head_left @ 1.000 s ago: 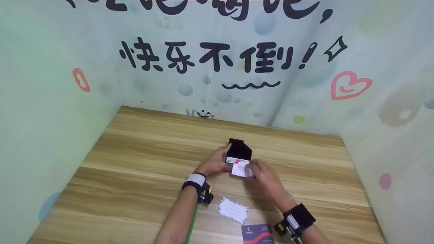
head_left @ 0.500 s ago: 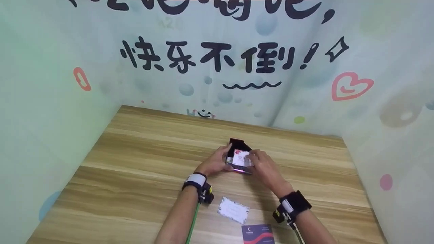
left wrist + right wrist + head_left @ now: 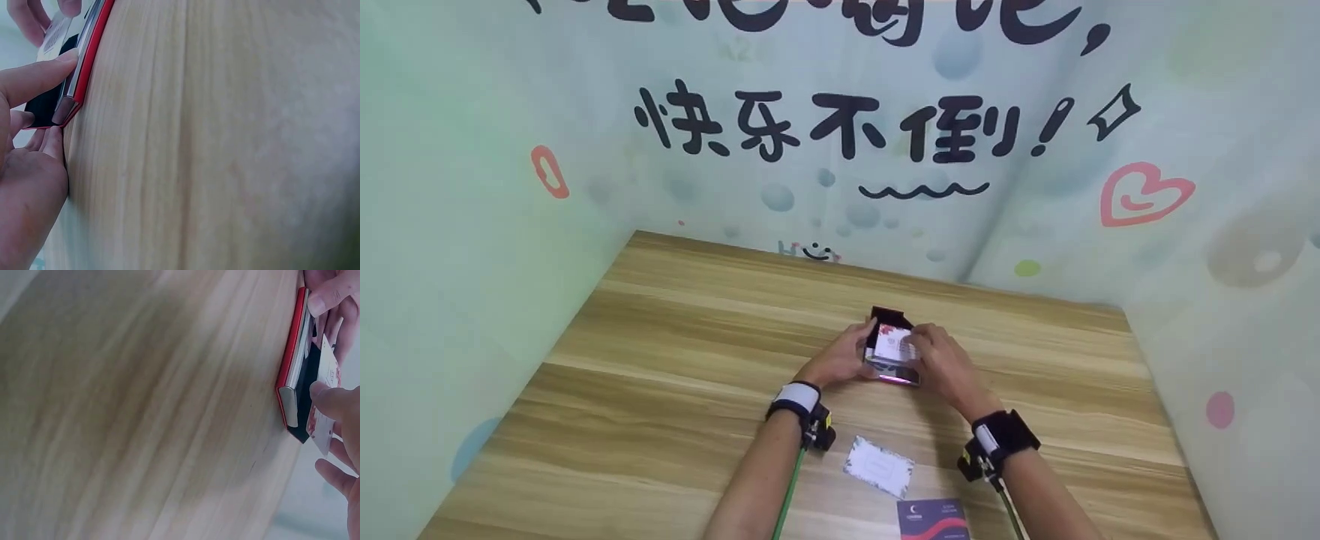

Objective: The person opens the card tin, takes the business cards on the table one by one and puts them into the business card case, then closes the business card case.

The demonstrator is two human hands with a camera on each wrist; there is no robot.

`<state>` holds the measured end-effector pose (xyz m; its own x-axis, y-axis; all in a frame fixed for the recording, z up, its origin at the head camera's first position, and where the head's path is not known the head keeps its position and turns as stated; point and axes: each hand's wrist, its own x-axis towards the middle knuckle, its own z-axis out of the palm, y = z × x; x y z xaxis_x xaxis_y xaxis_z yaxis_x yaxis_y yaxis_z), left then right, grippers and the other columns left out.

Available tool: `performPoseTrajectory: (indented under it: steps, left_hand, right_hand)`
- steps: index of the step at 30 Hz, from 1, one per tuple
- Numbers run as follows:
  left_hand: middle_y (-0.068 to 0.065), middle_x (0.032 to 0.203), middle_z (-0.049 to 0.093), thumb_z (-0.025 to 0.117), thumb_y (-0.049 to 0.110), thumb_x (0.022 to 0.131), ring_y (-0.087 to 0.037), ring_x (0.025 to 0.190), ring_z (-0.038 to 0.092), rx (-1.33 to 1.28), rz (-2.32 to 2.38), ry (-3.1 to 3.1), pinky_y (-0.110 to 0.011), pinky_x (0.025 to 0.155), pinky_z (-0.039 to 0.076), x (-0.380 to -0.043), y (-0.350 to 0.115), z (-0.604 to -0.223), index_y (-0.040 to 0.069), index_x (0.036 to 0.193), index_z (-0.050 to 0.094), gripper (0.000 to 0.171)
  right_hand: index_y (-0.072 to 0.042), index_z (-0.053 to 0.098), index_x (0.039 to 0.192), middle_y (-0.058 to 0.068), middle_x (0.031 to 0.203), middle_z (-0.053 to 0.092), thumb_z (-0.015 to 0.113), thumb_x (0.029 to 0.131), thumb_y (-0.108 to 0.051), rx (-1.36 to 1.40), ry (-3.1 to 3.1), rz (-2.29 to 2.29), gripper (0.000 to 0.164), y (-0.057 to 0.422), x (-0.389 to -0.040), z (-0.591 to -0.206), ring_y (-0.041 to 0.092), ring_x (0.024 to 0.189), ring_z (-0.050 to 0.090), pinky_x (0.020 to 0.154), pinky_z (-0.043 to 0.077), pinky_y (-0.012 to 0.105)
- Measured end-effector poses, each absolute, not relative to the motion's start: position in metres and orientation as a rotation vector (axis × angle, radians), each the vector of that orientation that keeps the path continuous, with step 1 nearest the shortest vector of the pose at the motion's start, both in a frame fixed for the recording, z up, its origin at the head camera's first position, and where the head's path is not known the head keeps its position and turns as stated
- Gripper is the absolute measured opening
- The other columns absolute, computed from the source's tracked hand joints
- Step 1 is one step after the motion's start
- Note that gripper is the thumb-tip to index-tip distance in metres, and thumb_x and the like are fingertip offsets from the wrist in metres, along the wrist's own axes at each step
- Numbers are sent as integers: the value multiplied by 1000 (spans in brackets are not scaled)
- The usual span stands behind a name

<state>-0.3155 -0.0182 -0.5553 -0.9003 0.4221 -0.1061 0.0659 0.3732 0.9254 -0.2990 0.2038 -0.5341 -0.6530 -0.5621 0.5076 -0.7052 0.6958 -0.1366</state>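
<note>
My left hand [image 3: 840,358] grips the left side of an opened business card case [image 3: 904,373]. In the left wrist view the case [image 3: 89,64] has a red outer shell, a silvery frame and a black inside; the thumb lies on the frame, other fingers at its far edge. My right hand [image 3: 951,373] pinches a white business card [image 3: 889,342] with red flowers by its right side. Seen from the right wrist, the card [image 3: 325,374] is tilted over the case's black inside, with the thumb on its face. My right fingers hide part of the card.
A white card with a leafy border [image 3: 879,466] lies on the wooden table [image 3: 675,360], nearer the person. Beside it is a dark purple card with a red wave [image 3: 933,519], cut by the frame's bottom edge. Printed cloth walls [image 3: 780,187] surround the table's back and sides.
The right hand has moved the flowered card away from the person, from the case's near edge to over its black inside. The left hand keeps its grip on the case.
</note>
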Motion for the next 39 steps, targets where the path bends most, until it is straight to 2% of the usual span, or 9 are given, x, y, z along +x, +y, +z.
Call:
performPoseTrajectory:
  steps: [9,17,22,30,39]
  left_hand:
    - [-18,166,19,77,2,78,-33,149,35,416,1559,2284,-39,125,29,-315,-19,-555,17,161,20,101]
    - [-16,167,17,78,5,78,-32,152,28,423,1555,2285,-40,126,24,-315,-21,-556,18,160,20,101]
    - [-16,168,14,77,4,78,-33,151,30,422,1557,2276,-39,125,27,-315,-21,-556,19,160,20,101]
    - [-18,165,21,77,3,79,-34,151,29,451,1507,2331,-39,126,26,-316,-20,-556,17,160,21,100]
    - [-18,166,18,76,-2,79,-31,151,30,449,1549,2291,-35,124,28,-316,-19,-557,15,160,20,101]
  right_hand:
    - [6,70,103,25,109,66,81,76,2,949,-2537,493,29,195,-303,-537,41,100,65,90,57,50]
    - [5,72,106,25,112,66,79,78,3,926,-2649,534,29,191,-307,-533,41,104,64,94,55,51]
    - [6,72,108,25,115,65,76,80,4,912,-2712,540,29,190,-309,-533,42,108,63,98,54,52]
    - [-1,73,112,21,118,63,74,82,2,855,-2770,522,30,188,-307,-535,39,109,63,95,55,52]
    - [-1,75,111,23,118,65,74,83,1,893,-2687,498,28,189,-306,-544,41,106,65,92,57,52]
